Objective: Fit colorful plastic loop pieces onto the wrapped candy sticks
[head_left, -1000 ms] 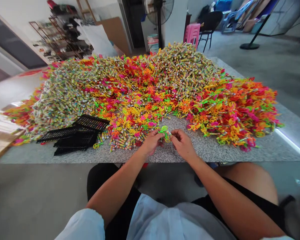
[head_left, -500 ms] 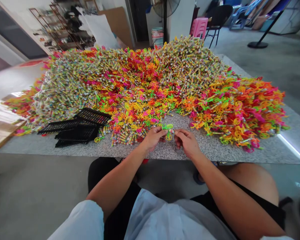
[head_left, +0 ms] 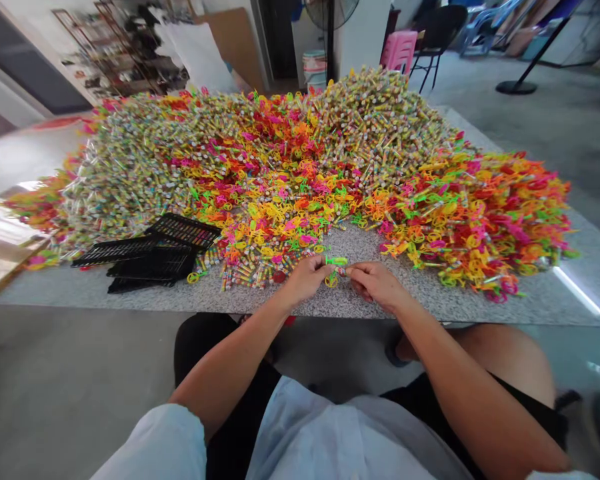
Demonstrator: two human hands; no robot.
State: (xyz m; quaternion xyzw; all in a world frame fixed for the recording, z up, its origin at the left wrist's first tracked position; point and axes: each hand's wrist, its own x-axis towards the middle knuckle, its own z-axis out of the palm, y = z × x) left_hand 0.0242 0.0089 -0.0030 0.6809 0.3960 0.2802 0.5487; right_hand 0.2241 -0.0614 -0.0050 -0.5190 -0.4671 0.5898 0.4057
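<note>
Above the front of the speckled stone tabletop (head_left: 325, 308), my left hand (head_left: 305, 278) pinches small plastic pieces. A bright green piece (head_left: 337, 261) sticks out past its fingertips, and a yellow ring-shaped piece (head_left: 331, 280) hangs below. From the other side, my right hand (head_left: 376, 284) has its thumb and forefinger closed at the end of the same small bundle. What exactly lies between those right fingertips is too small to make out. Just left of my hands lie small printed tubes (head_left: 247, 275), and beyond them a heap of coloured plastic pieces (head_left: 275, 223).
Black plastic trays (head_left: 153, 263) are stacked askew at the left front. Large piles of printed tubes (head_left: 130, 167) and a bright pile of tubes with plastic tops (head_left: 485, 220) cover much of the table. Behind stand a fan (head_left: 330, 40), a bucket (head_left: 315, 70) and pink stools (head_left: 399, 51).
My right hand has moved slightly left, closer to my left hand. The green and yellow pieces have turned a little between the fingers. The view has shifted slightly.
</note>
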